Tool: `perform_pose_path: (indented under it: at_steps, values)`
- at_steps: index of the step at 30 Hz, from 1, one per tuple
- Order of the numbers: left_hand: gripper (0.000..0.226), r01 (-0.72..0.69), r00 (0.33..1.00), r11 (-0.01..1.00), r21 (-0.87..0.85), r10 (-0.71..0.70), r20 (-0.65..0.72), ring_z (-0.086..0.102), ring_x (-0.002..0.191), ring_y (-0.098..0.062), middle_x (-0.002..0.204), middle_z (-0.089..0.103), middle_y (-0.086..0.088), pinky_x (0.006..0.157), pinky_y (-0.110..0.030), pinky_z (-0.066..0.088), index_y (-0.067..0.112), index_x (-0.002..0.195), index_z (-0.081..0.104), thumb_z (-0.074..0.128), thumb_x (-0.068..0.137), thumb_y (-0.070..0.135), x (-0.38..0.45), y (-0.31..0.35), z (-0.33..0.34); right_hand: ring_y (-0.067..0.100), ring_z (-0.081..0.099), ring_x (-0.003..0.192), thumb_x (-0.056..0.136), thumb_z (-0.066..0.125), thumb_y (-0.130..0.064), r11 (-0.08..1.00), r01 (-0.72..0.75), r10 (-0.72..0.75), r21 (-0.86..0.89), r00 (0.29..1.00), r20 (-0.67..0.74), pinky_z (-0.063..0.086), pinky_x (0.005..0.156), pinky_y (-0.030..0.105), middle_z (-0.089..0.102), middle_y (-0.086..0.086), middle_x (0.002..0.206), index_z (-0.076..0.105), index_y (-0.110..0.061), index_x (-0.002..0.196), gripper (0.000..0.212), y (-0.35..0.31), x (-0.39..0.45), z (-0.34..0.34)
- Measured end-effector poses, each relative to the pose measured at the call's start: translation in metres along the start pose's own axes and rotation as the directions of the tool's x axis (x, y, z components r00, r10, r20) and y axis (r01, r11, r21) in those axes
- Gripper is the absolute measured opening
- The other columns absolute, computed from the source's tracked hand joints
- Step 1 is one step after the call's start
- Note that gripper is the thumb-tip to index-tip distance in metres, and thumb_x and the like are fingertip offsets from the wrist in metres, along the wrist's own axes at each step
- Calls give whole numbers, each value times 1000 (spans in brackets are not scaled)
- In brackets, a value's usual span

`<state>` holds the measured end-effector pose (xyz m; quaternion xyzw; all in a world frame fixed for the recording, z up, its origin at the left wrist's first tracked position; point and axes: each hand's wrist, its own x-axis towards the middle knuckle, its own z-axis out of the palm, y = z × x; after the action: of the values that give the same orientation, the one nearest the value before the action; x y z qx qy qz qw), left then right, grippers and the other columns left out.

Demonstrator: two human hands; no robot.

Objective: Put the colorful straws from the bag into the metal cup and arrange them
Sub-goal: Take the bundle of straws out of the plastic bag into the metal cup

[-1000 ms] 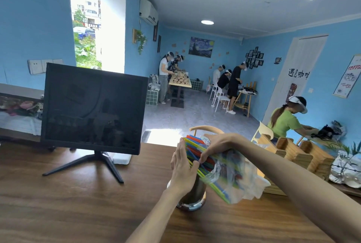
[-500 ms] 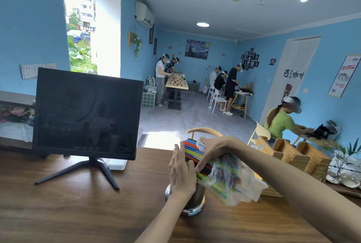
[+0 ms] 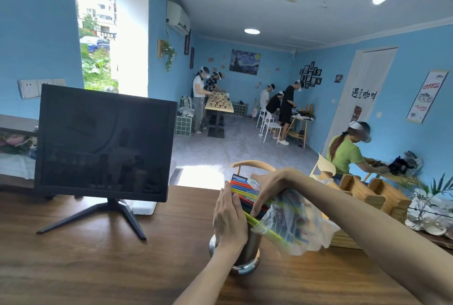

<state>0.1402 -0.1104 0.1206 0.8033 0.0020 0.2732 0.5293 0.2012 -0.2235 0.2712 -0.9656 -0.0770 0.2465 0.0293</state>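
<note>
The colorful straws (image 3: 241, 190) form one bundle whose long axis runs diagonally: the free ends point up and to the left, and the other ends slant down to the right inside the clear plastic bag (image 3: 297, 226). The bundle lies across the mouth of the metal cup (image 3: 247, 253), which stands upright on the wooden table (image 3: 98, 260); whether any straw tips have entered the cup is hard to tell, since the hands cover its rim.

The left hand (image 3: 229, 219) is flat, fingers straight and together, pressed against the left side of the bundle and the upper cup wall. The right hand (image 3: 268, 187) comes over from the right, its fingers curled around the straws and the gathered mouth of the bag, holding both just above the cup. The straws sit between the two hands, with the bag trailing to the right below the right forearm.

A dark monitor (image 3: 105, 143) on a stand is on the table well to the left, and wooden holders (image 3: 367, 194) stand to the right.
</note>
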Motion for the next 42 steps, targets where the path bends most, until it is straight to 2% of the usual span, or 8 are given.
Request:
perform_pose_path:
  at_steps: [3,9,19,25,29,34,37,42]
  values:
    - [71,5,1000,1000,-22,-5,-2,32,152,-18,164,36,3,122,-41,33,24,162,22,11,100,57,-3,3,-1,-4,29,115,24,84,-86,1000,1,-1,7,999,54,32,91,15,38,-26,129,17,-42,154,153,2,1,-2]
    - [62,-1,998,999,-33,-1,-59,45,142,-16,158,46,3,118,-36,36,25,160,28,21,104,49,-14,0,-6,-1,46,119,24,87,-82,1000,0,0,1,995,102,45,101,26,46,-29,113,23,-49,146,141,-1,2,1]
    - [58,81,991,997,-1,-80,-106,53,131,-16,140,59,7,118,-40,27,28,149,40,21,103,58,-15,21,-7,20,70,108,65,93,-44,993,100,-111,59,970,217,60,90,35,63,-2,123,27,-47,137,97,-3,-13,2]
    - [61,27,996,996,89,-20,-81,59,118,-17,126,63,7,108,-39,35,25,135,46,20,97,65,-12,20,-9,13,74,99,49,95,-57,995,72,-84,68,978,190,62,83,30,67,-4,119,34,-39,136,108,2,-11,3]
    - [64,18,998,993,116,-12,-59,56,117,-18,122,65,7,105,-39,35,25,134,44,15,97,69,-11,18,-9,-16,42,84,41,89,-72,999,43,-43,8,990,132,41,64,7,48,-30,100,28,-48,135,114,0,-17,-1]
    - [77,-8,1000,989,147,7,7,47,122,-11,131,61,14,108,-35,29,31,153,39,8,92,69,-9,17,-7,-6,58,103,45,93,-65,999,34,-33,1,971,238,43,94,19,69,-17,109,53,-43,125,92,0,-12,-1]
    - [70,18,1000,988,152,-19,6,50,118,-14,123,65,9,104,-37,35,31,134,55,12,91,66,-9,21,-6,-1,74,88,53,91,-60,999,20,-7,-40,953,302,48,88,21,76,-5,110,61,-37,115,73,-2,-12,-3]
    - [51,29,999,987,159,-34,30,50,108,-12,99,56,17,93,-33,34,35,105,56,15,90,61,-11,23,-3,-19,47,57,50,83,-76,986,-11,62,-169,951,304,25,88,17,62,-38,62,58,-46,86,53,-2,-12,-12]
